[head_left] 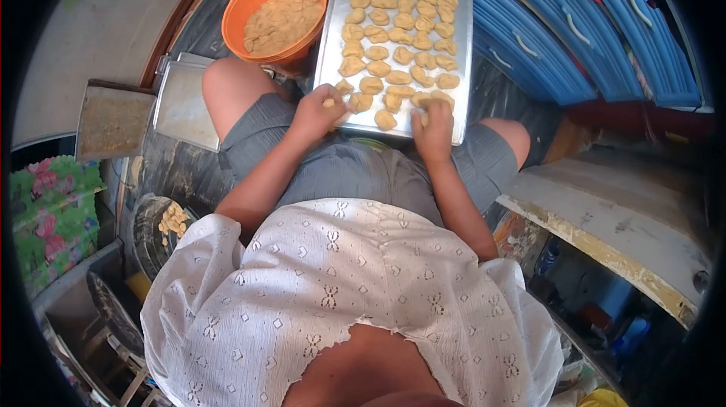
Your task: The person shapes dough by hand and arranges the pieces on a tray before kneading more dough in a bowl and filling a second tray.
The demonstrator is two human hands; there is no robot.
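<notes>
We look past a white openwork top (pixel 340 263) to the left hand (pixel 324 111), apparently curled round a small dough lump (pixel 328 102). The right hand (pixel 433 129) is narrowed over the near edge of a shiny metal tray (pixel 327 61); we cannot tell whether it grips. The tray lies lengthwise between the knees, presumably for easy reach. Its matte, dimpled dough pieces (pixel 378 68) form loose rows. Beyond, a smooth orange plastic bowl (pixel 296 61) keeps similar dough (pixel 283 21) close.

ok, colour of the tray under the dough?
Silver; the tray shows best in the head view.
</notes>
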